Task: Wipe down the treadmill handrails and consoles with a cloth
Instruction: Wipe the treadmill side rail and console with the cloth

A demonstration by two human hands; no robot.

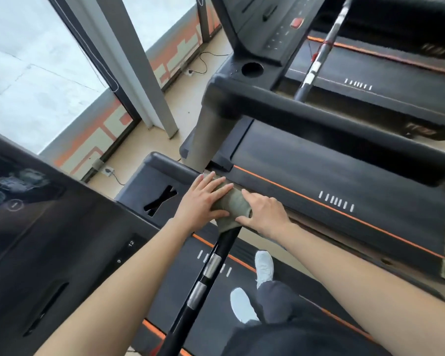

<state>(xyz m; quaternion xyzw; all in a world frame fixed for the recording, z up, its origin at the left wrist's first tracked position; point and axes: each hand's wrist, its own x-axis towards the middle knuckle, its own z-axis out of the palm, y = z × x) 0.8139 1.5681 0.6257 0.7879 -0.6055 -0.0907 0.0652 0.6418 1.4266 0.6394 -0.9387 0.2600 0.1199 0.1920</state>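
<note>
Fingers (217, 185) of left hand (198, 201) and right hand (265, 211) grip cloth (231, 201) at handrail (224, 242) end.

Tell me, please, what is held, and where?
Grey-green cloth, wrapped over the black tubular handrail's end; left hand clasps its left side, right hand its right.

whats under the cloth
The black handrail runs in under the cloth. Its covered end cannot be seen; the left hand and right hand hold the cloth over it.
</note>
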